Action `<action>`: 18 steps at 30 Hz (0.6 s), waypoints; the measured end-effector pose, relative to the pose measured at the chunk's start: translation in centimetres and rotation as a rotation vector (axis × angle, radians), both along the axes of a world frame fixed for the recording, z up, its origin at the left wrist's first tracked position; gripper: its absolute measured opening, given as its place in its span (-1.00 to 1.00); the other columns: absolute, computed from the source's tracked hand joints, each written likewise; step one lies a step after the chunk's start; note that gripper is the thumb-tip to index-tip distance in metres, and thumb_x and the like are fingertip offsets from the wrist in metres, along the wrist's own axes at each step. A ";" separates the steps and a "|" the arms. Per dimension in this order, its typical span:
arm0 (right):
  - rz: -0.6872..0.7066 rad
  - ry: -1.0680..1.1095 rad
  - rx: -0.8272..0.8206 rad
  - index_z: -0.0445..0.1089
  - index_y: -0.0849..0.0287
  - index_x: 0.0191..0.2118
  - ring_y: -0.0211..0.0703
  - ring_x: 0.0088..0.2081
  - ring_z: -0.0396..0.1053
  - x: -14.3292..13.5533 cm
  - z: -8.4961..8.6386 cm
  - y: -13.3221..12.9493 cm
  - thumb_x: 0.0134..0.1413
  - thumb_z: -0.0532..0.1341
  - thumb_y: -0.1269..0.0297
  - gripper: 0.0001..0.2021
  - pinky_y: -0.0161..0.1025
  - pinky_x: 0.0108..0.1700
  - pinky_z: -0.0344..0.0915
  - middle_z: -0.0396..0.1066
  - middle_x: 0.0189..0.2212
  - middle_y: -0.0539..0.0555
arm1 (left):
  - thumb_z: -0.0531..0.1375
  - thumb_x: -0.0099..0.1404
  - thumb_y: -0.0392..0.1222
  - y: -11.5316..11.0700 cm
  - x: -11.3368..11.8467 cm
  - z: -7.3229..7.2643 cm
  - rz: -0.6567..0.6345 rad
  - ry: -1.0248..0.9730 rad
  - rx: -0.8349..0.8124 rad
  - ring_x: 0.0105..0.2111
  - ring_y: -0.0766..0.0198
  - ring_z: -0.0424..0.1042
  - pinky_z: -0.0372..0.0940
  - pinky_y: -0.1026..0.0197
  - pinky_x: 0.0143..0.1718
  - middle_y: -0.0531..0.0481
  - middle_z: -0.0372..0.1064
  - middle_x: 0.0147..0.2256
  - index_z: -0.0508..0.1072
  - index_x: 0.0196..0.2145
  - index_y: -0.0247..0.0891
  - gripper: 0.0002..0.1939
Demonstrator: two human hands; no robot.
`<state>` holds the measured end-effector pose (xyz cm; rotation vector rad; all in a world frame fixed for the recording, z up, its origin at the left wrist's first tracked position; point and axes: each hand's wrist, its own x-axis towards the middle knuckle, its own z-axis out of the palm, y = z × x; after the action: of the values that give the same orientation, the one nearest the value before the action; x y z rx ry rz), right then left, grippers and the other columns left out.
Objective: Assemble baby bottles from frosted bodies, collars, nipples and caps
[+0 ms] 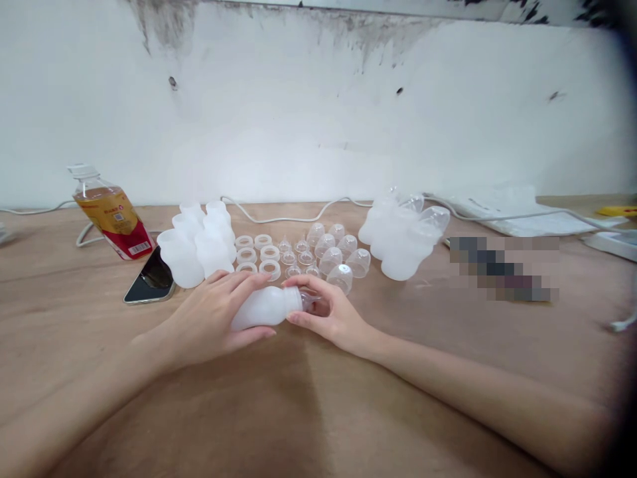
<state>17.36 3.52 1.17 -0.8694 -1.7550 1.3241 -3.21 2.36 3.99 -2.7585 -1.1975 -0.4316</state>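
Observation:
A white baby bottle [266,307] lies on its side between my hands, low over the wooden table. My left hand [219,309] is wrapped round its body. The fingers of my right hand [336,312] close round the collar ring [293,302] at its neck. A clear nipple [309,302] sticks out of the ring toward my right palm. Beyond my hands lie several loose rings [269,269], several nipples [288,256] and several clear dome caps [358,263]. Several open white bottle bodies [182,259] stand behind my left hand.
Bottles with clear caps [403,245] stand together at the back right. To the left are a phone [149,279] and a drink bottle [114,216]. A white cable [288,220] runs along the wall. White plastic bags [517,216] and a blurred-out object [500,269] lie to the right.

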 end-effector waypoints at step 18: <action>-0.032 -0.056 0.049 0.24 0.11 -0.13 -0.17 -0.19 0.29 0.2 -0.1 -0.1 -0.13 0.25 0.26 -0.64 -0.20 -0.19 0.29 0.30 -0.18 0.08 | 0.03 0.22 -0.02 0.1 0.0 -0.3 -0.001 -0.023 -0.034 -0.20 0.14 0.34 0.24 0.14 -0.23 -0.10 0.29 -0.14 0.17 -0.03 -0.19 -0.61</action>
<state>17.55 3.43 1.09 -0.9111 -1.8014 1.2424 -3.17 2.43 3.71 -2.7900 -1.2199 -0.4486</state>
